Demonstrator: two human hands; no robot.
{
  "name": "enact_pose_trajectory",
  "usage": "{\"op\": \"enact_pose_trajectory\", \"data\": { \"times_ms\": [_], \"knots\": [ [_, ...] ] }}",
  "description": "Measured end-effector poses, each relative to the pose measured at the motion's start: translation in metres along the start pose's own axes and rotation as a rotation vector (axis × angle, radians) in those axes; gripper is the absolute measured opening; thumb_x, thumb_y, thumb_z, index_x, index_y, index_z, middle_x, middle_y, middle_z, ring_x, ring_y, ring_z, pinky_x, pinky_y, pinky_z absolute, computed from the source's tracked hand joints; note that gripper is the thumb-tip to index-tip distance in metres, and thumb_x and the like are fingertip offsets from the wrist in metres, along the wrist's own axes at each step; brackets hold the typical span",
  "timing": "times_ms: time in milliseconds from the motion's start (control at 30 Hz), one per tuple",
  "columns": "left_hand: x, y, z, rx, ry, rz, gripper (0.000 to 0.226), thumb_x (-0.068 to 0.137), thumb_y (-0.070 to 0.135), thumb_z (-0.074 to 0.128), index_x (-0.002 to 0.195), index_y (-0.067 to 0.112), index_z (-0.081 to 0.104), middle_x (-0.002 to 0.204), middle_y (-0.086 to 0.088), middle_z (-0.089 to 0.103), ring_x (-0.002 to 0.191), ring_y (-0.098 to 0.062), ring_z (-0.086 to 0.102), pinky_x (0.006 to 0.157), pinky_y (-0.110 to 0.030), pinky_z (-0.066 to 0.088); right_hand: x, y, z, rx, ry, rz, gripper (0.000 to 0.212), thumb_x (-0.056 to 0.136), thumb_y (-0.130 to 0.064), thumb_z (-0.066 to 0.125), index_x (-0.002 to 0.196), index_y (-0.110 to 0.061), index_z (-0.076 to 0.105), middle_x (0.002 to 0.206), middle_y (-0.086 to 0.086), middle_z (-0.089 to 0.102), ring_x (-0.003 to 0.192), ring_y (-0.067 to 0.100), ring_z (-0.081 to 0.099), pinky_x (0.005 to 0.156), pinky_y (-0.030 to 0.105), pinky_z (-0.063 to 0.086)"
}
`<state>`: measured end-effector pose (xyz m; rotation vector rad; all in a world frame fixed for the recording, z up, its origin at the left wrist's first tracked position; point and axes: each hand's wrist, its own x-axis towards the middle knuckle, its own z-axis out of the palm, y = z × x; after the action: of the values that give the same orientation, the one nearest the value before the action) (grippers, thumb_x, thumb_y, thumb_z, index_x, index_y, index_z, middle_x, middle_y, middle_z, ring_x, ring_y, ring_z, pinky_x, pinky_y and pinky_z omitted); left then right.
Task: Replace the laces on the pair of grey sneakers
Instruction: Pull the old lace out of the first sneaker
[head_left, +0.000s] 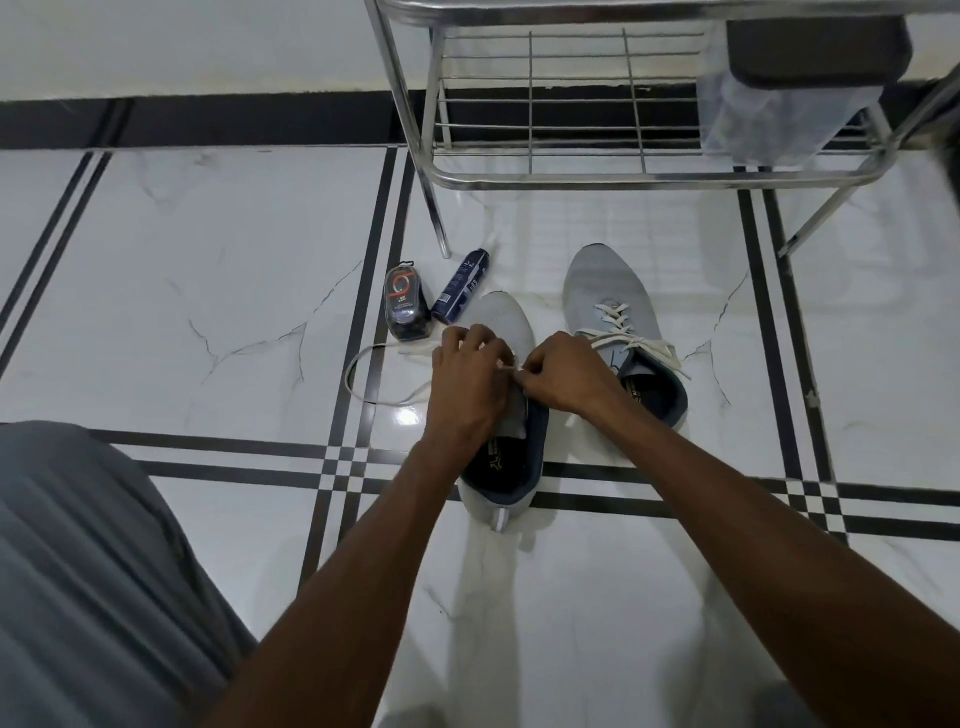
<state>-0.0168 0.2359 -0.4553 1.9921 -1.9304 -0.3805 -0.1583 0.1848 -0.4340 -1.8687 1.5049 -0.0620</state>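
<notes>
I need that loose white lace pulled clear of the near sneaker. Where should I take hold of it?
Grip the white lace at the far left bend of its loop, coming from above with a pinch. There it lies alone on the floor, apart from the left hand, right hand and the near sneaker.

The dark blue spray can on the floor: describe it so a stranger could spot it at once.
Start at the steel rack against the wall and follow its front left leg down to the tiled floor. The dark blue spray can lies on its side there, just beyond the nearer sneaker. Unlike the squat clear packet beside it, it is slim and cylindrical.
</notes>
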Motion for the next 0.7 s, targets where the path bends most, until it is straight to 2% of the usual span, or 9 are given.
{"op": "enact_pose_trajectory", "data": {
  "times_ms": [167,300,367,433,500,533,600,633,700],
  "knots": [
    [-0.002,-0.017,0.002,0.069,-0.037,-0.056,0.018,0.095,0.022,0.063,0.106,0.016,0.076,0.122,0.001,0.064,0.120,-0.028,0.044,0.095,-0.043,0.037,-0.006,0.002,0.005,-0.007,-0.031,-0.022,0.032,0.086,-0.029,0.069,0.069,-0.004,0.076,0.065,0.015,0.069,0.063,0.027,0.064,0.062,0.038,0.054],
    [0.001,-0.013,0.000,0.094,-0.056,0.013,0.019,0.094,0.027,0.065,0.104,0.017,0.077,0.122,0.001,0.063,0.119,-0.027,0.045,0.095,-0.041,0.038,-0.005,0.001,0.003,-0.009,-0.038,-0.015,0.034,0.086,-0.032,0.070,0.066,-0.004,0.074,0.062,0.014,0.066,0.060,0.025,0.060,0.058,0.033,0.048],
    [0.001,-0.010,0.000,0.113,-0.018,0.022,0.017,0.095,0.022,0.061,0.101,0.013,0.074,0.119,-0.002,0.064,0.115,-0.027,0.049,0.094,-0.043,0.041,-0.005,0.002,0.002,-0.005,-0.028,-0.015,0.031,0.084,-0.027,0.068,0.064,-0.004,0.074,0.062,0.014,0.067,0.062,0.026,0.063,0.059,0.033,0.052],
    [-0.001,-0.012,-0.010,-0.106,0.195,-0.189,0.011,0.093,0.014,0.060,0.096,0.009,0.069,0.109,-0.009,0.064,0.104,-0.027,0.055,0.086,-0.042,0.046,-0.006,0.005,0.002,0.010,-0.023,-0.002,0.026,0.082,-0.024,0.066,0.069,-0.004,0.077,0.064,0.015,0.070,0.063,0.028,0.067,0.061,0.038,0.057],
    [-0.001,-0.031,-0.026,-0.293,0.490,-0.585,0.012,0.094,0.012,0.057,0.098,0.006,0.066,0.105,-0.015,0.065,0.101,-0.031,0.059,0.085,-0.043,0.048,-0.005,0.009,0.001,0.027,-0.025,0.013,0.025,0.082,-0.021,0.065,0.071,-0.002,0.077,0.066,0.017,0.071,0.064,0.030,0.069,0.061,0.040,0.058],
    [0.000,-0.043,-0.035,-0.316,0.571,-0.770,0.015,0.095,0.013,0.055,0.102,0.004,0.065,0.108,-0.016,0.065,0.105,-0.034,0.058,0.086,-0.042,0.048,-0.005,0.012,0.000,0.033,-0.024,0.015,0.026,0.082,-0.021,0.065,0.071,0.000,0.076,0.067,0.018,0.071,0.064,0.030,0.069,0.061,0.040,0.058],
    [-0.001,-0.059,-0.044,-0.308,0.577,-0.984,0.020,0.098,0.015,0.055,0.114,0.005,0.062,0.120,-0.016,0.062,0.116,-0.034,0.053,0.086,-0.037,0.045,-0.007,0.017,0.000,0.036,-0.019,0.010,0.026,0.081,-0.021,0.065,0.068,0.000,0.075,0.067,0.017,0.071,0.066,0.030,0.069,0.059,0.038,0.057],
    [-0.002,-0.060,-0.044,-0.311,0.536,-0.999,0.026,0.097,0.016,0.059,0.120,0.004,0.058,0.127,-0.016,0.058,0.120,-0.034,0.050,0.088,-0.037,0.045,-0.008,0.018,0.001,0.037,-0.019,0.008,0.026,0.080,-0.021,0.065,0.067,0.000,0.075,0.066,0.016,0.071,0.066,0.030,0.069,0.058,0.038,0.056],
    [-0.007,-0.053,-0.039,-0.316,0.449,-0.881,0.050,0.091,0.021,0.069,0.133,0.002,0.047,0.136,-0.019,0.047,0.123,-0.036,0.045,0.093,-0.045,0.046,-0.006,0.017,0.003,0.020,-0.028,0.005,0.026,0.080,-0.022,0.066,0.067,-0.001,0.074,0.066,0.015,0.071,0.066,0.028,0.068,0.056,0.034,0.053]
  ]
}}
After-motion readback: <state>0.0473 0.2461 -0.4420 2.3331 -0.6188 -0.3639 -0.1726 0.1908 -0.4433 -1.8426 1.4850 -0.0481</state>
